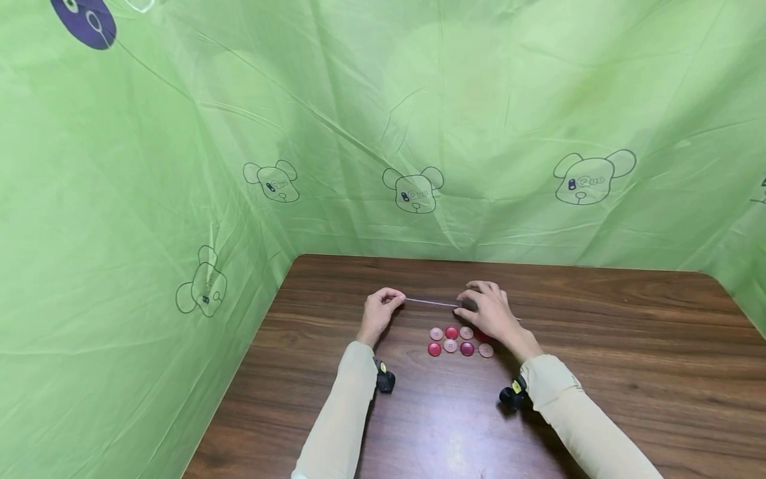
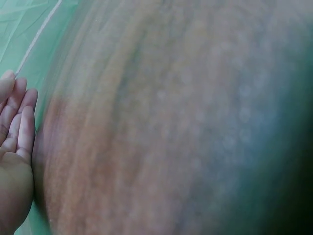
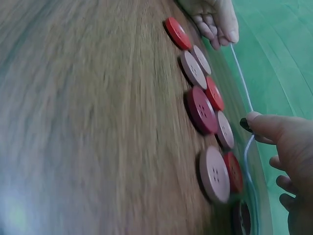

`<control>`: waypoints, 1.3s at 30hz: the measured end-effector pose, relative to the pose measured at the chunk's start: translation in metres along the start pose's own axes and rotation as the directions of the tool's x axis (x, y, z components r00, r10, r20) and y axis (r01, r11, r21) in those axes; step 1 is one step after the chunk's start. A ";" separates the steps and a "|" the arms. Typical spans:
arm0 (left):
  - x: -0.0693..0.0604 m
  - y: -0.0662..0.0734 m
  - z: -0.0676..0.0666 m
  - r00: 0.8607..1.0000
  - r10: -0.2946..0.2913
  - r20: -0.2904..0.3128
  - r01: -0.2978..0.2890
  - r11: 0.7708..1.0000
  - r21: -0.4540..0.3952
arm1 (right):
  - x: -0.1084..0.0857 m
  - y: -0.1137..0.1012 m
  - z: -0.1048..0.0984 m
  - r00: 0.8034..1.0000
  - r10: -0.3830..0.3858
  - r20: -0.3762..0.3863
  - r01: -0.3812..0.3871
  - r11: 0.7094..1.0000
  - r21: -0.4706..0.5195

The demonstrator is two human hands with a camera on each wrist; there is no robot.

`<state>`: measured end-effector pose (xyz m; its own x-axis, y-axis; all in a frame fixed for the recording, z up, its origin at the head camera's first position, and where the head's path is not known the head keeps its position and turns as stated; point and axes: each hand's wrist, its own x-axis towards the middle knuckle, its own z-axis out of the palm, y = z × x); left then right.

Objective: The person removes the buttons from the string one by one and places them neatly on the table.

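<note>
My left hand [image 1: 377,315] pinches one end of a thin pale string [image 1: 429,303] between thumb and forefinger; its other fingers show loosely bent in the left wrist view. The string runs nearly straight across to my right hand [image 1: 489,313], whose thumb and forefinger pinch it. A small black thing [image 3: 245,125] sits at those right fingertips; its kind is unclear. Past the right hand, the string hangs slack in the right wrist view. Just in front of the string, several round four-hole buttons lie in two rows, among them a red button [image 1: 434,348], a pink button [image 1: 451,346] and a dark magenta button [image 1: 467,348].
A brown wooden table [image 1: 311,372] bears everything. Green cloth [image 1: 335,120] with bear-head drawings hangs behind and at the left. In the right wrist view, a dark button [image 3: 241,218] lies at the lower edge, partly cut off. Each wrist wears a black camera [image 1: 385,379].
</note>
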<state>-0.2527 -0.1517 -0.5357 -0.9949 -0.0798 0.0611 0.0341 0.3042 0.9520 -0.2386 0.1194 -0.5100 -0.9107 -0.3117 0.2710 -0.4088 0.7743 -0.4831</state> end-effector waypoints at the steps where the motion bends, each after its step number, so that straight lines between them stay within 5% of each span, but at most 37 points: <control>1: 0.000 0.000 0.000 1.000 0.000 -0.003 0.000 1.000 0.002 | -0.001 0.001 -0.002 1.000 -0.002 -0.001 0.002 1.000 -0.004; 17: 0.000 -0.001 -0.001 1.000 -0.007 0.006 0.007 1.000 -0.012 | -0.021 0.032 -0.021 0.998 -0.048 -0.037 0.045 0.997 -0.069; 39: 0.001 -0.001 -0.001 1.000 -0.005 0.007 0.005 1.000 -0.010 | -0.053 0.070 -0.047 0.992 -0.013 -0.128 0.003 0.997 -0.075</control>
<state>-0.2536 -0.1530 -0.5369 -0.9957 -0.0748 0.0540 0.0297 0.2947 0.9551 -0.2161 0.2158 -0.5192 -0.8903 -0.2483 0.3816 -0.4059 0.8127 -0.4181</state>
